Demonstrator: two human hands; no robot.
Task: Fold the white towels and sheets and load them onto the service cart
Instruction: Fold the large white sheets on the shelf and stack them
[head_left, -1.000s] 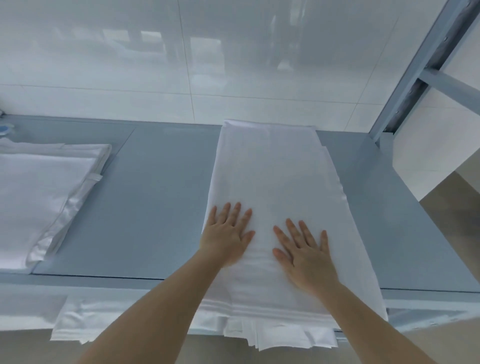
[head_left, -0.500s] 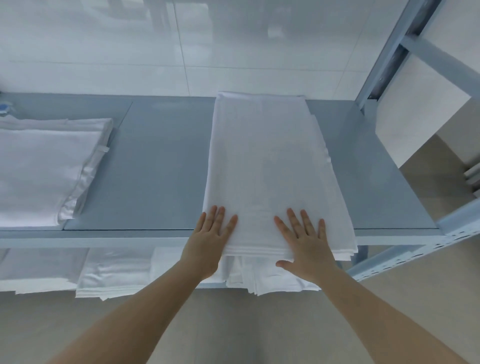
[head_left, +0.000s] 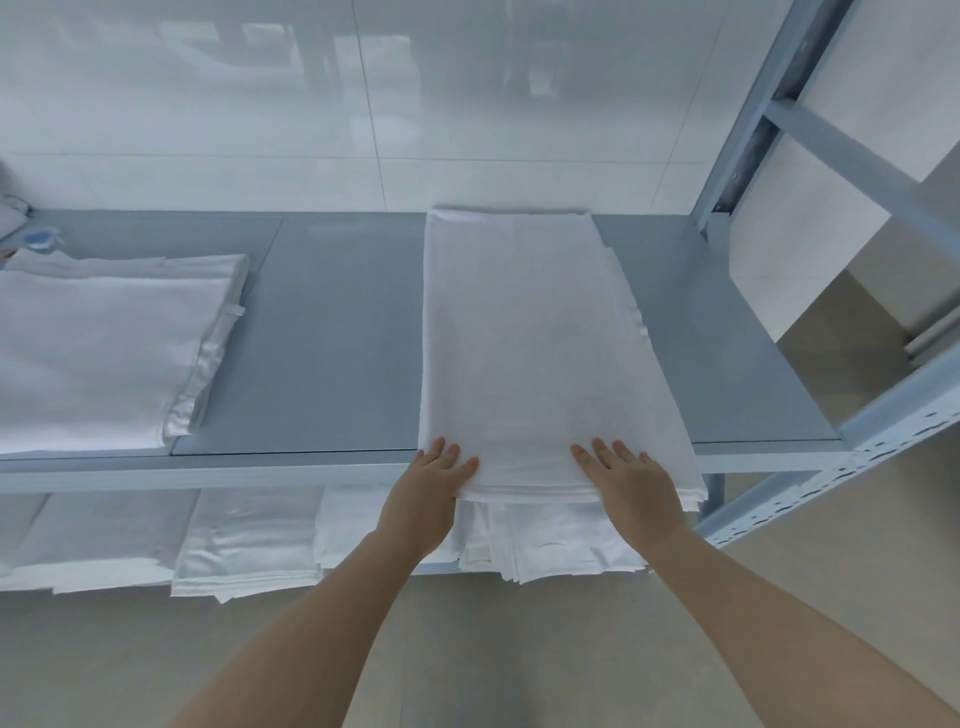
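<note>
A folded white towel (head_left: 540, 353) lies lengthwise on the right half of a grey-blue shelf (head_left: 337, 338). The left hand (head_left: 431, 488) and right hand (head_left: 636, 486) rest on its near end, fingers straight and flat (gripping nothing). At nine o'clock sits another folded stack (head_left: 104, 353); more linens (head_left: 249, 535) lie on the shelf below.

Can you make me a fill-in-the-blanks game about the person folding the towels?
1. Both hands lie flat on the near end of the long folded ____.
2. The left hand is at its near-left corner, the right hand near its ____ corner.
3. More white linen lies on the shelf ____ the grey shelf.

Missing words: towel; right; below
</note>
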